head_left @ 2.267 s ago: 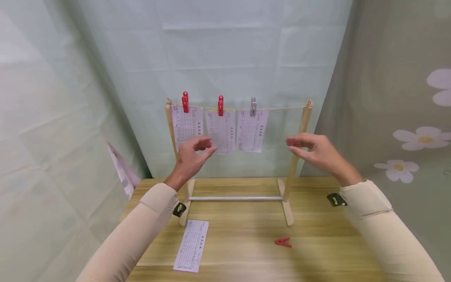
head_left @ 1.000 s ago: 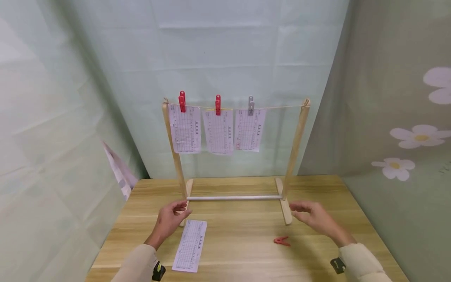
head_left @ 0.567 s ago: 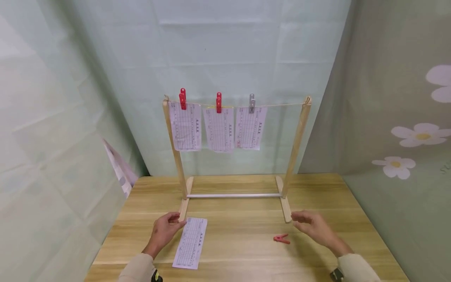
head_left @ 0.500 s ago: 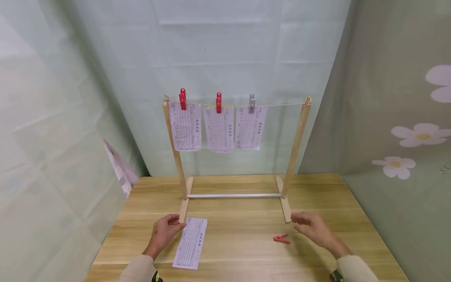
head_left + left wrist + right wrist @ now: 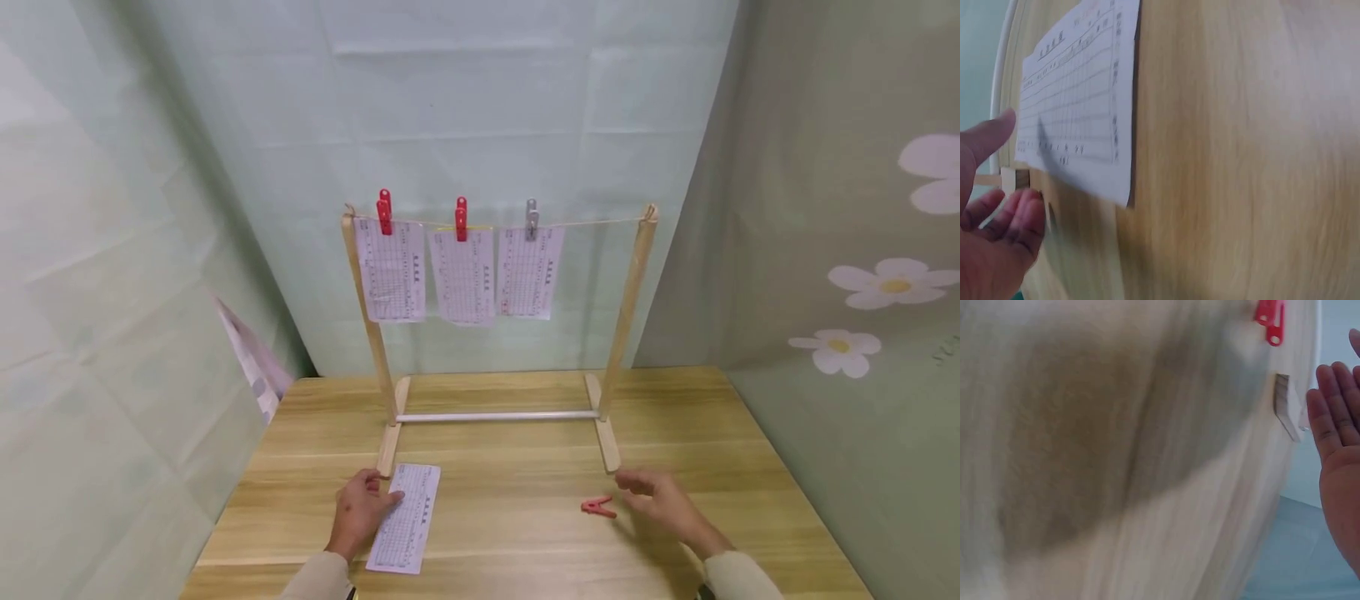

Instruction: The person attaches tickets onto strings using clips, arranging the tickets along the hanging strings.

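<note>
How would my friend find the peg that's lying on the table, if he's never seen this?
Start at the wooden drying rack standing on the table. In front of its right foot, beside the right hand, a small red clothespin lies flat on the wood. It alone is off the string; the two red pegs and one grey peg up there hold hanging sheets.

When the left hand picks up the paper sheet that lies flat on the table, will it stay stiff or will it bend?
The paper sheet looks thin and lies flat on the table, so it will probably droop if the left hand lifts it by one edge. It is likely very light, like the hung sheets, each held by one clip. Pushed, it may slide.
</note>
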Tool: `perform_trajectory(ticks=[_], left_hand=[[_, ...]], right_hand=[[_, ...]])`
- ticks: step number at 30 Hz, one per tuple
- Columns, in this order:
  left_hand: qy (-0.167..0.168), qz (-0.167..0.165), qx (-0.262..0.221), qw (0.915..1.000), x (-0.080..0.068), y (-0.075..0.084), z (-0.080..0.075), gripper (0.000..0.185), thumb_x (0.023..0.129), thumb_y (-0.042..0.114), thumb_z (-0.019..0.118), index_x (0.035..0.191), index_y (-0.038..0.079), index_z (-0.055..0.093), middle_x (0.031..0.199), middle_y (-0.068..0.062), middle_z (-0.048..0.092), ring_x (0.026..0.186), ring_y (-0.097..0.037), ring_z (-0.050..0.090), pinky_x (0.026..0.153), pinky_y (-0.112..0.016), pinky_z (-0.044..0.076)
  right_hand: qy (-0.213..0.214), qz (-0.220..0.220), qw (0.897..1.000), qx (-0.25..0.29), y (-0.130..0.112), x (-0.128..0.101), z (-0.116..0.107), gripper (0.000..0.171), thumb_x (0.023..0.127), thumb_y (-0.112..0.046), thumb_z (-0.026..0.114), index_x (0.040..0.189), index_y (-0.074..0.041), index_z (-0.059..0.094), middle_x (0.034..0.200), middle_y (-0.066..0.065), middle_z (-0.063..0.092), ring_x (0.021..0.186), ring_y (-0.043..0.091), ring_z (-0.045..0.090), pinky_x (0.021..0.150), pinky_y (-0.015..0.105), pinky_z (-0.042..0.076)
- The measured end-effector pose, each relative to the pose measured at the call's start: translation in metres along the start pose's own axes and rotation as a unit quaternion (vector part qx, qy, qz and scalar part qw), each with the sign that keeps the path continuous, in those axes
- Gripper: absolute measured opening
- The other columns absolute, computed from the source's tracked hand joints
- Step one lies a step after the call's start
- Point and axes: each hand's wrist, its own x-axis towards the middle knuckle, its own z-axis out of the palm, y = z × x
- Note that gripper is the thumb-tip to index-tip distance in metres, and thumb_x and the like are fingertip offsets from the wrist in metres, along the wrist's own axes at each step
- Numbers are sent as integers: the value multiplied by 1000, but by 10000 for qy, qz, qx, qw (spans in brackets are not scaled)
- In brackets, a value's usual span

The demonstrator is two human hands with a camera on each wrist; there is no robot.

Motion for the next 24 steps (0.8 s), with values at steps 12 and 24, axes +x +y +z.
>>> perform_trajectory(ticks=[12,24], left_hand=[[227,-123,-4,9997,-4,4,16,54,70,-1,87,114,-7,56,97,-20,62,81,-28,61,70,-42,50],[391,154,90,9991,-9,5,23,52,68,-5,86,111,-9,58,89,-16,65,77,-26,62,68,-41,51]], right_hand=[[-56,37,10000,23,14,-1,24,40,81,-7,83,112,13,67,108,23,71,94,24,70,85,35,56],[-315,620,9974,-175,14,-5,28,51,75,-4,84,121,4,66,115,13,71,115,41,60,100,54,45]])
